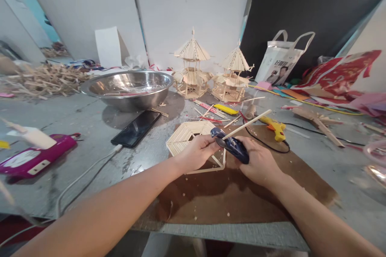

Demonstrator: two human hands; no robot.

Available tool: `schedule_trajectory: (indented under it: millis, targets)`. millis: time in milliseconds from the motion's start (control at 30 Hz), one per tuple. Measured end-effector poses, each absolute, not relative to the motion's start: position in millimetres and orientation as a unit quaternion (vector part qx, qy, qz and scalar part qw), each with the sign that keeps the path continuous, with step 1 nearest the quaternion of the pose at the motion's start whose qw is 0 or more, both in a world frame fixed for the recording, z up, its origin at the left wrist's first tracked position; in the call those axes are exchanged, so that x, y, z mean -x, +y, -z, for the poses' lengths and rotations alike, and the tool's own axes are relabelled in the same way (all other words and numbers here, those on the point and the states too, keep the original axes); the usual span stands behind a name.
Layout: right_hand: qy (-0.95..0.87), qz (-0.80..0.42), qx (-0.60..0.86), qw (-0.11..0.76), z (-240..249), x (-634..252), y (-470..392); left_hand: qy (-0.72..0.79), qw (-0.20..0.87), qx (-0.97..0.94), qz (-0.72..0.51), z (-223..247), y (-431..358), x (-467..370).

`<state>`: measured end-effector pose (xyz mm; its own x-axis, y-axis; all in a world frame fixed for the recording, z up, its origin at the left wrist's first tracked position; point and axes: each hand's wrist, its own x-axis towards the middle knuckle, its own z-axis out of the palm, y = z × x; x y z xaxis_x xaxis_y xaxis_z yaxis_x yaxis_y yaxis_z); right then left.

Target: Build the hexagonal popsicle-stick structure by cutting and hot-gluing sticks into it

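Note:
My right hand point(261, 162) is wrapped round a dark blue hand cutter point(230, 146), whose head points left toward my other hand. At that head, the fingers of my left hand point(197, 152) pinch the lower end of a thin wooden stick point(249, 123). The stick slants up to the right across the cutter; its pinched end is hidden by my fingers. Beneath my left hand lies a flat polygonal frame of pale sticks point(182, 134), its far and left sides covered with close-laid sticks, its near right side only outlined. It rests partly on a brown board point(241, 200).
Two stick pagodas point(193, 78) stand at the back, beside a steel basin point(129, 102). A phone point(135, 130) on a white cable and a purple power strip point(39, 154) lie left. A yellow glue gun point(276, 127) and a yellow utility knife point(225, 109) lie beyond my hands.

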<state>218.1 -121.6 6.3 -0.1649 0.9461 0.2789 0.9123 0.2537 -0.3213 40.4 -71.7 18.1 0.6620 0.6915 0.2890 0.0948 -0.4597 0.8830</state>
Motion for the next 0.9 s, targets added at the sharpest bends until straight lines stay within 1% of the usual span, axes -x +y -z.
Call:
schedule_trajectory:
  millis: [133, 300, 533, 700, 900]
  targets:
    - [-0.775, -0.044, 0.59, 0.223, -4, -219, -121, 0.243, 0.515, -0.761, -0.31, -19, -73, -39]
    - [-0.794, -0.047, 0.555, 0.244, -1, -221, -120, 0.249, 0.617, -0.69, -0.285, -13, -74, -39]
    - [-0.802, -0.039, 0.547, 0.236, -2, -222, -122, 0.241, 0.751, -0.586, -0.185, -16, -69, -34]
    - [-0.807, -0.027, 0.538, 0.241, -2, -221, -124, 0.195, 0.798, -0.55, -0.146, -17, -67, -30]
    - [-0.802, -0.038, 0.551, 0.228, -2, -222, -127, 0.171, 0.816, -0.535, -0.135, -12, -67, -30]
